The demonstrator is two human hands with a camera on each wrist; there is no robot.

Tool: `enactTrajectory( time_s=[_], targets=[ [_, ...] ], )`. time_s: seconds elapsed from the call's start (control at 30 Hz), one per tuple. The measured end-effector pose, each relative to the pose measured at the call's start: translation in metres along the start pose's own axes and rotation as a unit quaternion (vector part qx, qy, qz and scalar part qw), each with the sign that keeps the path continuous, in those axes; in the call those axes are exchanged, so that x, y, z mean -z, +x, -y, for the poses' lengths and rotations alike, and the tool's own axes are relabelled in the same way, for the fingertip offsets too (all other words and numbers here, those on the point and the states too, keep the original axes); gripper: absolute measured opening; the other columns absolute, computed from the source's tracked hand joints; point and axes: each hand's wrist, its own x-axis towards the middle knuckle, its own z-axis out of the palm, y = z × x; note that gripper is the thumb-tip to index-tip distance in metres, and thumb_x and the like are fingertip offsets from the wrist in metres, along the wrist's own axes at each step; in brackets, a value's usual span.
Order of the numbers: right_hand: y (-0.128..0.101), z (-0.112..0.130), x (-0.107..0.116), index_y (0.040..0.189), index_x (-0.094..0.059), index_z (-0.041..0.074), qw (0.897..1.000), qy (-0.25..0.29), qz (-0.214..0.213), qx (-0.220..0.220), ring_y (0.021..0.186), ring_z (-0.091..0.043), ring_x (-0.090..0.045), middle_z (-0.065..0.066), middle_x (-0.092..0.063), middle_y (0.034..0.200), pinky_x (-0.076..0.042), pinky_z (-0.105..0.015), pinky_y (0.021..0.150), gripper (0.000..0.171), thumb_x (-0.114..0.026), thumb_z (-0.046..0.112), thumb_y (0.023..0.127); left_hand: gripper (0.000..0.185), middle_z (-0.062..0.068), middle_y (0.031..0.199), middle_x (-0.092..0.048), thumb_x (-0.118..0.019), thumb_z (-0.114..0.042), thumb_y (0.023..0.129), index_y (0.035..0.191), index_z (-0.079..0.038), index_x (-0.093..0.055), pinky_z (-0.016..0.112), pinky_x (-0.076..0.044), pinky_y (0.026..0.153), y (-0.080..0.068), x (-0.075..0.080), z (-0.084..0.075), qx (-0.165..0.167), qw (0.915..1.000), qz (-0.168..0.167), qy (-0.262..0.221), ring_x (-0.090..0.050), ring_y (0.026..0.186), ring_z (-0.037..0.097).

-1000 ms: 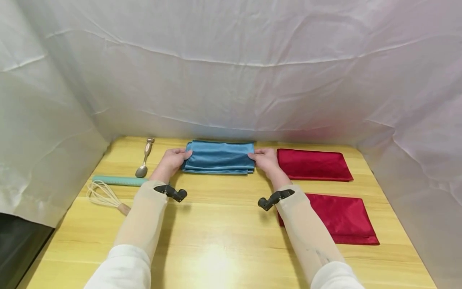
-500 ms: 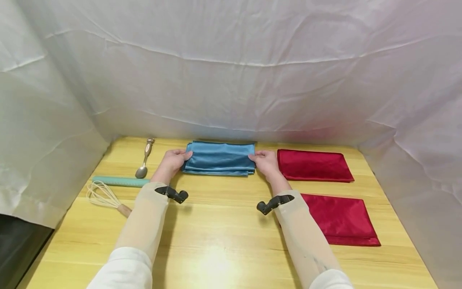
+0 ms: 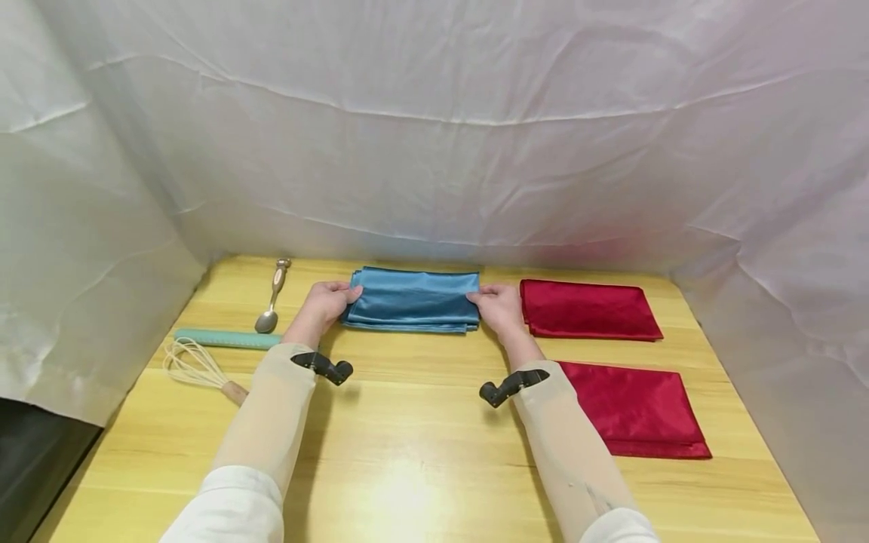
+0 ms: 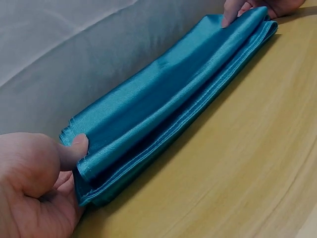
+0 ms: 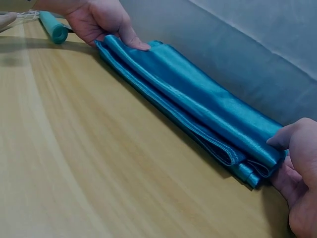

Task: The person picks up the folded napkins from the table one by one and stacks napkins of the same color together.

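**Head view first: two hands hold a folded blue cloth**

Head camera looks down at a yellow wooden table with white sheets hung around it. A folded blue cloth lies near the far edge, in the middle. The left hand grips its left end, with the thumb on top. The right hand grips its right end the same way. Just beside the right hand lies a folded red cloth. A second red cloth lies closer to the person, beside the right sleeve. On the left side are a spoon, a mint green stick and a whisk, all near each other.

Left wrist camera is very close. The left hand pinches the near end of the blue cloth. The thumb presses on top and the other fingers curl under the layers. The cloth is shiny and has many folded layers. At the far end the right hand holds the other end.

Right wrist camera shows the right hand with its thumb on top of the blue cloth and fingers under the end. The left hand grips the far end. The mint green stick lies behind it.
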Motion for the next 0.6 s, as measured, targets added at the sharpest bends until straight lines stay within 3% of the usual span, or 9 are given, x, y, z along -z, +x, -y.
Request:
enactTrajectory(
  time_s=[0.23, 0.43, 0.6],
  targets=[
    [0.0, 0.001, -0.005, 0.129, -0.072, -0.002, 1.0, 0.007, 0.008, -0.011, 0.124, -0.035, -0.06, -0.019, -0.067, 0.132, -0.05, -0.047, 0.106, 0.042, -0.079, 0.024, 0.097, 0.059, 0.021, 0.16, -0.043, -0.067, -0.031, 0.107, 0.153, 0.0, -0.051, 0.047, -0.034, 0.122, 0.007, 0.003, 0.005, -0.005, 0.9997, -0.023, 0.001, -0.037, 0.15, 0.037],
    [-0.001, 0.007, 0.005, 0.133, -0.068, -0.008, 0.994, 0.086, 0.053, -0.042, 0.117, -0.036, -0.066, -0.023, -0.064, 0.136, -0.055, -0.047, 0.102, 0.043, -0.079, 0.014, 0.097, 0.051, 0.02, 0.149, -0.053, -0.075, -0.03, 0.102, 0.141, 0.0, -0.063, 0.048, -0.041, 0.117, 0.004, -0.001, 0.007, -0.026, 0.9973, -0.068, -0.011, -0.048, 0.141, 0.037],
    [0.0, 0.009, 0.018, 0.135, -0.067, -0.008, 0.991, 0.081, 0.089, -0.054, 0.112, -0.037, -0.072, -0.024, -0.064, 0.137, -0.056, -0.046, 0.102, 0.044, -0.078, 0.015, 0.098, 0.044, 0.021, 0.14, -0.06, -0.079, -0.028, 0.099, 0.13, 0.002, -0.071, 0.047, -0.047, 0.111, -0.001, -0.002, 0.003, -0.056, 0.9944, -0.088, 0.022, -0.054, 0.133, 0.038]
  ],
)
